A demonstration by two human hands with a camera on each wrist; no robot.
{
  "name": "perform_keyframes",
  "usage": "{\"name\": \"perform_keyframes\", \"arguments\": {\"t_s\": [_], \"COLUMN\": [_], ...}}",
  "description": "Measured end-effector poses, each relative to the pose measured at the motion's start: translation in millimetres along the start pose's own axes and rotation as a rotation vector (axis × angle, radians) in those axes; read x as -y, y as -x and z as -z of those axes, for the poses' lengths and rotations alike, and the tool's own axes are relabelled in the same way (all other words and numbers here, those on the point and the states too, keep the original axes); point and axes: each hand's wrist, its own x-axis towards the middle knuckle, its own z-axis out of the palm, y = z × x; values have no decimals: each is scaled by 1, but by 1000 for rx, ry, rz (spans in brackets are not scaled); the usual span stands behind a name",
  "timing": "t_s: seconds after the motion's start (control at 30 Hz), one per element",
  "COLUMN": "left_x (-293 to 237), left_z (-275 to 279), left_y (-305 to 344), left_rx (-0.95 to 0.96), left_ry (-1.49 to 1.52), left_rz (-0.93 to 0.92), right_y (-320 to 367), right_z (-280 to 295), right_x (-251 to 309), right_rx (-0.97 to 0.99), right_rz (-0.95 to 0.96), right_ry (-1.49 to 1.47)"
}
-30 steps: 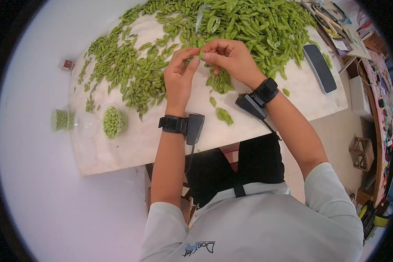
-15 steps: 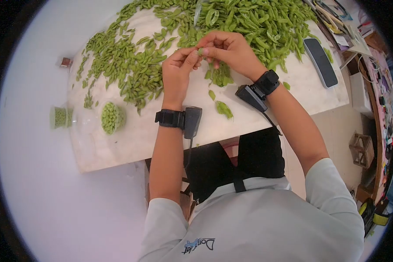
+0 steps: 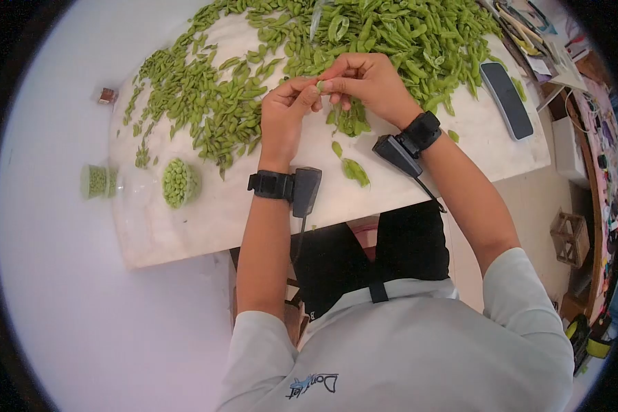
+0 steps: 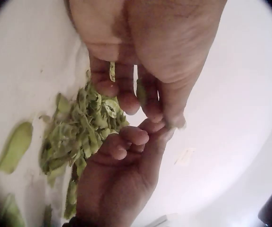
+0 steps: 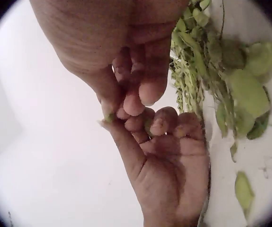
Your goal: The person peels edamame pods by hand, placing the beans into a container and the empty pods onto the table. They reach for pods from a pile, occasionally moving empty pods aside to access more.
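Note:
Both hands meet over the white table (image 3: 206, 226) and pinch one small green bean pod (image 3: 318, 85) between their fingertips. My left hand (image 3: 303, 93) holds it from the left with thumb and forefinger, and my right hand (image 3: 331, 84) grips it from the right. In the right wrist view the pod (image 5: 108, 116) shows at the touching fingertips, with a second green bit (image 5: 147, 126) lying in the left hand's curled fingers. The left wrist view shows green pieces (image 4: 140, 91) between the left hand's fingers. A small heap of pods (image 3: 350, 121) lies just under the hands.
A big heap of whole pods (image 3: 405, 34) covers the table's far right, and opened pods (image 3: 213, 103) spread to the far left. A bowl of shelled beans (image 3: 178, 182) and a clear container (image 3: 96, 182) stand at left. A phone (image 3: 507, 99) lies at right. Two loose pods (image 3: 353, 172) lie near the front edge.
Both hands keep pinching the same pod over the small heap. Their fingertips have shifted only slightly on it.

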Motion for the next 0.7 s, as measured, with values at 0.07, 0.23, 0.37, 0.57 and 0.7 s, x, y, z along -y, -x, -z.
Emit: {"name": "perform_keyframes", "arguments": {"t_s": [0.07, 0.23, 0.37, 0.57, 0.7], "left_x": [1, -1, 1, -1, -3], "left_z": [0, -1, 2, -4, -6], "left_y": [0, -3, -3, -1, 1], "left_rx": [2, 25, 55, 76, 111], "left_ry": [32, -74, -64, 105, 178], "left_rz": [-10, -15, 15, 51, 89], "right_y": [1, 0, 1, 1, 3], "right_z": [-2, -3, -3, -3, -5], "right_x": [-5, -3, -3, -7, 0], "right_rx": [-16, -51, -33, -16, -8], "right_rz": [27, 39, 47, 65, 48], "right_ry": [-8, 39, 35, 50, 66]}}
